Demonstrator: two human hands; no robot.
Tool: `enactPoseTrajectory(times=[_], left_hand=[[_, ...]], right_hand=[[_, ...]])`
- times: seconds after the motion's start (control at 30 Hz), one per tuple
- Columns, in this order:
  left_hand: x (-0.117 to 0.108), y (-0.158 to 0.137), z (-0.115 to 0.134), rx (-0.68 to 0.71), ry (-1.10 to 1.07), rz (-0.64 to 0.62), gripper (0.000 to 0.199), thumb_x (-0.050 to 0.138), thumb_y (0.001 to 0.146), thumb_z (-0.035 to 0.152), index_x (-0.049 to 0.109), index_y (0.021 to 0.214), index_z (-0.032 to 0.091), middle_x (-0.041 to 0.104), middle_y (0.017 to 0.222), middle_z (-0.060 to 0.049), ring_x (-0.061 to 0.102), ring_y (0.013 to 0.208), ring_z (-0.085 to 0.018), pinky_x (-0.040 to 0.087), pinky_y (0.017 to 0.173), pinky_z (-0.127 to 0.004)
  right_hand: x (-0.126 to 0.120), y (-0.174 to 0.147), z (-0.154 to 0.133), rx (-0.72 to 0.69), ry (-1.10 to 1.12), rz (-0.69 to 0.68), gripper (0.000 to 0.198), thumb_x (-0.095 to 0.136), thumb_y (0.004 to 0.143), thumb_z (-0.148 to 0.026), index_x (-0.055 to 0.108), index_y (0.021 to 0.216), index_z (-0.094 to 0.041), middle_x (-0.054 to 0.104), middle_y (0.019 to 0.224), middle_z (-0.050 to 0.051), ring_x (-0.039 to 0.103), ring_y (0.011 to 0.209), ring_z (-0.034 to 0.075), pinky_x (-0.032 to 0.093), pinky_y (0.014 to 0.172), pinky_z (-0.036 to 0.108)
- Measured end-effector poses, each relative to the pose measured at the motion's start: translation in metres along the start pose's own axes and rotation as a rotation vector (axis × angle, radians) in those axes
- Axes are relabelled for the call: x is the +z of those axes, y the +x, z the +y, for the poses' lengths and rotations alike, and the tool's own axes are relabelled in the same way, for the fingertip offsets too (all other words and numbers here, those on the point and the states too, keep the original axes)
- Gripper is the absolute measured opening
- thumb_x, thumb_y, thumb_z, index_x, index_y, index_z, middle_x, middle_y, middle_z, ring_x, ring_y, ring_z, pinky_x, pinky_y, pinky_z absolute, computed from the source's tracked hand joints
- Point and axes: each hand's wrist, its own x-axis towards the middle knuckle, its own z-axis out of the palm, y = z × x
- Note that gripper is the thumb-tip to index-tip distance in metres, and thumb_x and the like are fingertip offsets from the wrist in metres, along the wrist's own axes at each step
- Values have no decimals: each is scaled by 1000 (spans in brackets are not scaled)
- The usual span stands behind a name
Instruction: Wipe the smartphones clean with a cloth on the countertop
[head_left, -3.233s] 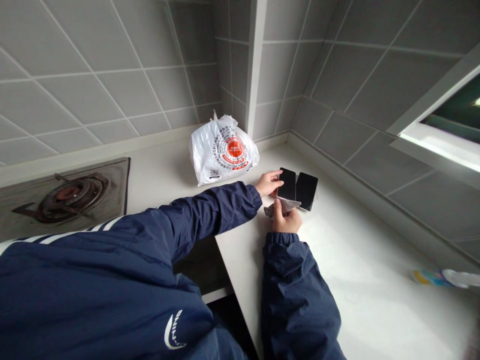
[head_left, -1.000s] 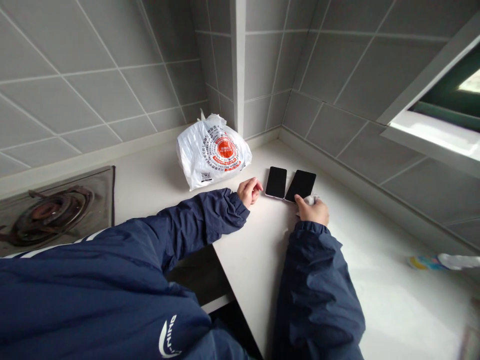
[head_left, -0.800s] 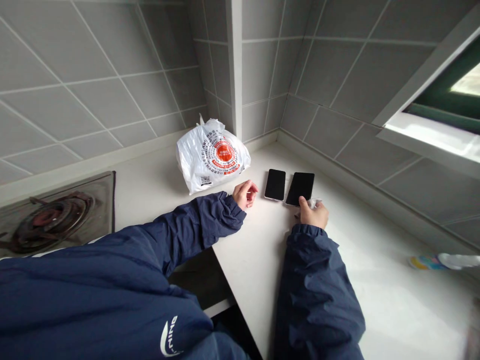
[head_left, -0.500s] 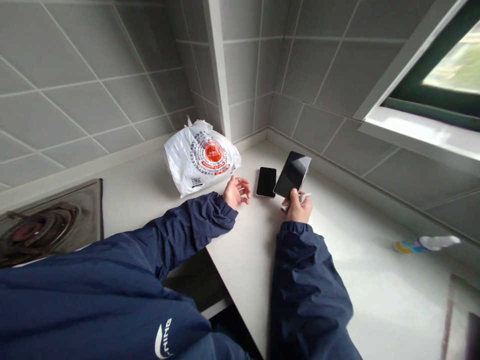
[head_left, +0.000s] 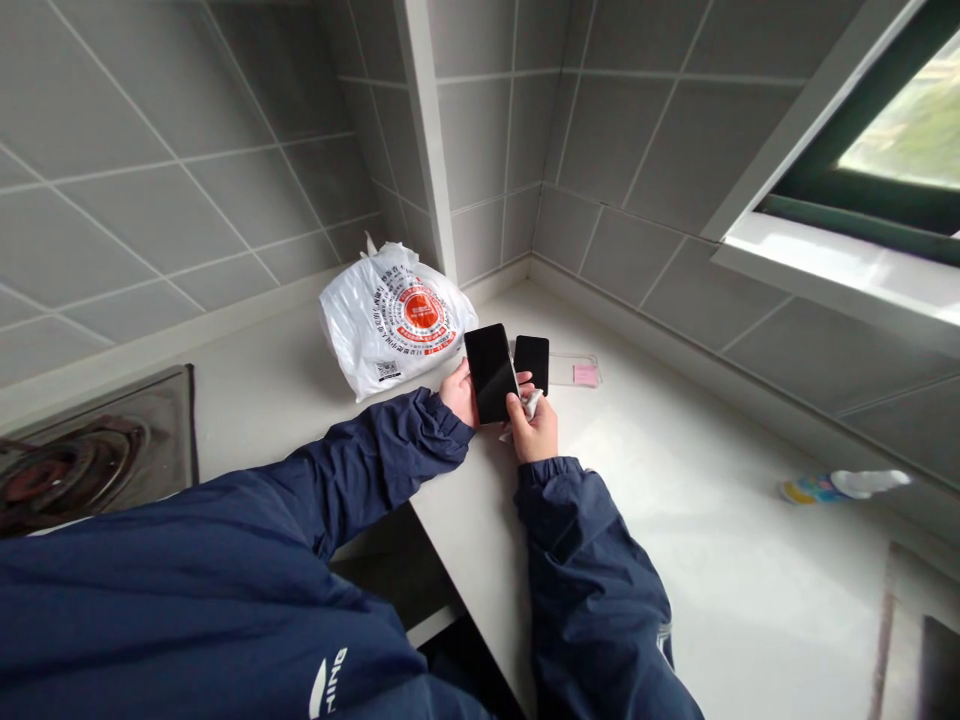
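A black-screened smartphone (head_left: pixel 491 375) is held above the white counter, screen up and slightly tilted. My left hand (head_left: pixel 457 393) is closed on its left side, with most of the fingers hidden behind it. At the lower right edge, my right hand (head_left: pixel 537 434) grips the same phone with the thumb on its front. A crumpled white tissue (head_left: pixel 532 402) sticks out between the right fingers. Just beyond lies a second, smaller dark phone (head_left: pixel 532 360) on the counter. Beside that is a clear phone case (head_left: pixel 562 368) with a pink patch.
A white plastic bag (head_left: pixel 375 325) with red print stands behind my left hand. A gas stove (head_left: pixel 97 455) is at the left. A spray bottle (head_left: pixel 832 487) lies to the right near the wall. The counter's front edge runs below my arms, above an open dark cabinet space.
My right hand has brought the smartphone left and nearer, uncovering the clear case. My left hand, free before, now holds the phone's left side.
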Motion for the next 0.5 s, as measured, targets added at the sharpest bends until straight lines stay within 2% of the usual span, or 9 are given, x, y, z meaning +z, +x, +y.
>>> enactPoseTrajectory(times=[0.07, 0.17, 0.27, 0.37, 0.43, 0.5], left_hand=[[-7, 4, -1, -28, -21, 21, 72, 26, 95, 72, 70, 114, 19, 73, 121, -16, 64, 122, -35, 50, 100, -50], [-16, 7, -1, -39, -40, 53, 74, 23, 95, 72, 71, 102, 17, 76, 105, -17, 67, 113, -34, 51, 97, -49], [-21, 9, -1, -52, -50, 66, 75, 22, 96, 72, 70, 102, 16, 76, 100, -18, 69, 105, -33, 50, 95, -49], [-22, 9, 0, -74, -53, 86, 81, 11, 98, 67, 67, 109, 10, 75, 99, -22, 71, 98, -34, 49, 97, -53], [-22, 10, 0, -91, -58, 98, 84, 5, 100, 62, 64, 118, 6, 75, 102, -23, 71, 100, -34, 46, 101, -54], [-22, 10, 1, -116, -62, 101, 85, 6, 100, 62, 61, 128, 3, 74, 105, -24, 70, 104, -35, 43, 105, -55]], right_hand=[[0, -1, -2, -6, -8, 6, 41, 64, 83, -59, 65, 85, -19, 73, 83, 4, 66, 71, 18, 54, 69, 29], [-1, -4, -4, -12, -5, 48, 46, 56, 88, -61, 68, 92, -17, 76, 100, 10, 70, 92, 22, 54, 81, 32], [-2, -5, 1, -36, 63, 128, 49, 47, 93, -57, 67, 111, -16, 75, 95, 7, 70, 85, 19, 54, 78, 32], [-3, -1, 11, -80, 175, 205, 48, 52, 89, -45, 63, 125, -17, 66, 85, 0, 67, 76, 16, 54, 76, 32], [-4, 3, 17, -79, 213, 250, 47, 58, 81, -37, 63, 123, -18, 59, 80, -3, 64, 73, 14, 53, 73, 31], [-4, 6, 20, -65, 215, 297, 38, 63, 76, -31, 66, 111, -18, 58, 78, -3, 61, 70, 13, 52, 68, 28]])
